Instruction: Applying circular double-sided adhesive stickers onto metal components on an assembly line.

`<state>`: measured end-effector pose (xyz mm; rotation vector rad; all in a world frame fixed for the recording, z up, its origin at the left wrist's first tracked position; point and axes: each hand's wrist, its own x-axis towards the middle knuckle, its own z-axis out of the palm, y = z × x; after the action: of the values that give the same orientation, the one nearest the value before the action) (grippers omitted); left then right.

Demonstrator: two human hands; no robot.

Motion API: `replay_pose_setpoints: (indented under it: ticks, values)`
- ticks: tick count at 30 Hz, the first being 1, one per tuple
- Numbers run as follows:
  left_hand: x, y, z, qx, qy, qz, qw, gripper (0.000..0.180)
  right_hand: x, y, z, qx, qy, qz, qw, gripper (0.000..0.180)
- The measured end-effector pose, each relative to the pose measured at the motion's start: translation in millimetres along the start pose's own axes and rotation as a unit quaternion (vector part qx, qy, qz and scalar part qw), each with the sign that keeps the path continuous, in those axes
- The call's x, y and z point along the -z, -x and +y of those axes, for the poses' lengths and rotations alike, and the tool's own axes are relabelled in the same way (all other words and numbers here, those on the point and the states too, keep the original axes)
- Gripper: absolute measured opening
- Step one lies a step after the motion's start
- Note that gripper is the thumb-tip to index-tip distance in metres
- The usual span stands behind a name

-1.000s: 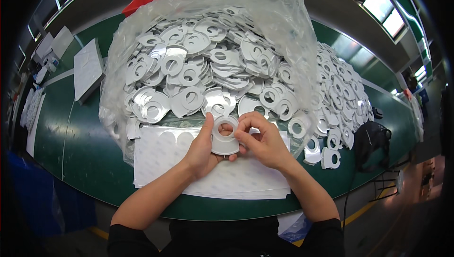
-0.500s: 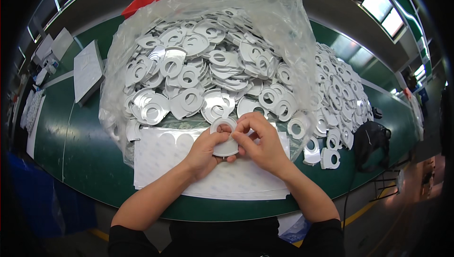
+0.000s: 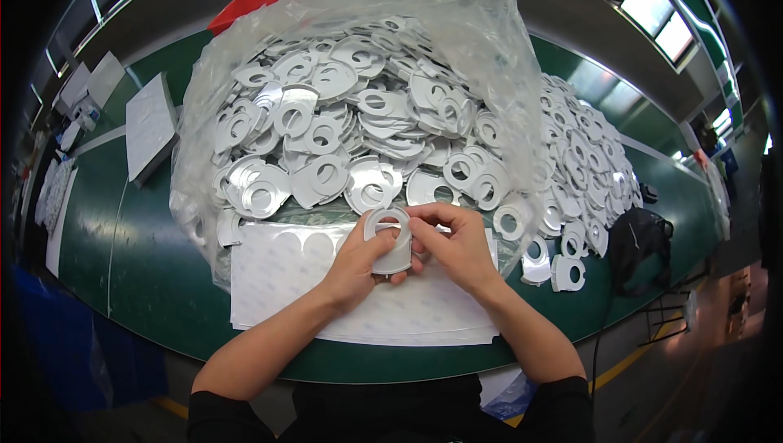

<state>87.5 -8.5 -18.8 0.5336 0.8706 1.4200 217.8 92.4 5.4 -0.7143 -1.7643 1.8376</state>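
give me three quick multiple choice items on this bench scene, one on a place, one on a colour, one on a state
1. Where is the big heap of silvery ring-shaped parts?
A. in a clear plastic bag
B. in a red crate
C. on the floor

2. What colour is the table top?
A. white
B. green
C. yellow

3. How is the ring-shaped part near the person held?
A. lying untouched on the sheets
B. in the left hand only
C. between both hands

Key: 1 A, the clear plastic bag wraps around the heap. 2 B, the bare top is green. 3 C, the left hand and right hand both grip it above the white sheets.
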Motion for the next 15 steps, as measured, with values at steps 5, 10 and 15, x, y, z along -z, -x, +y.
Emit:
replay_pose_setpoints:
  ticks: [5,10,15]
  values:
    - [-1.9,3.4,0.9,-0.014,-0.077,-0.027,0.997,0.043,-0.5,1.2,-0.8,-0.001,0.009,0.021,1.0,0.019]
    - [-5.7,3.7,-3.5,-0.04,-0.146,-0.013,0.988,0.054,-2.8,0.1,1.7,-0.033,-0.011,0.048,0.998,0.014]
    - [-5.0,4.3,-4.9,-0.047,-0.102,-0.037,0.993,0.071,-8.5,1.8,0.3,-0.013,0.027,0.066,0.997,0.02]
